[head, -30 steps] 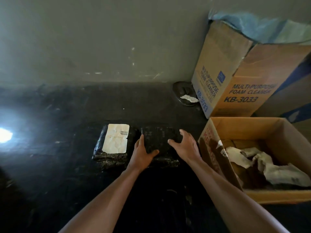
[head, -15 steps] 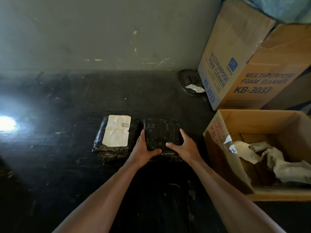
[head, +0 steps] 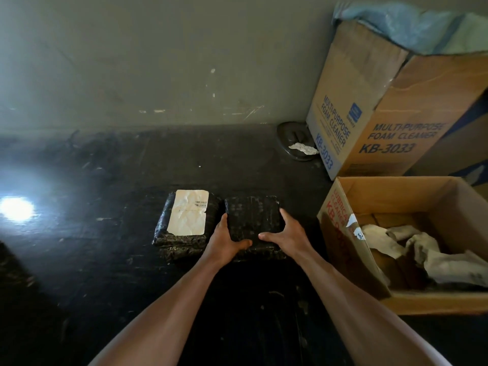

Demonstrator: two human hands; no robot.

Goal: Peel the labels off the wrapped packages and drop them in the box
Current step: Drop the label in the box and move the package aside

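Observation:
Two black-wrapped packages lie side by side on the dark floor. The left package carries a white label with a barcode on top. The right package shows no label on its top face. My left hand grips its left edge and my right hand grips its right edge, thumbs lying across the near part. To the right stands an open cardboard box with several crumpled peeled labels inside.
A tall foam-cleaner carton with blue plastic on top stands against the wall at the back right. A dark round lid with a paper scrap lies beside it. Bright glare marks the floor at far left.
My hands have slid from the top of the right package to its two sides and closed on it. The packages have stayed in place.

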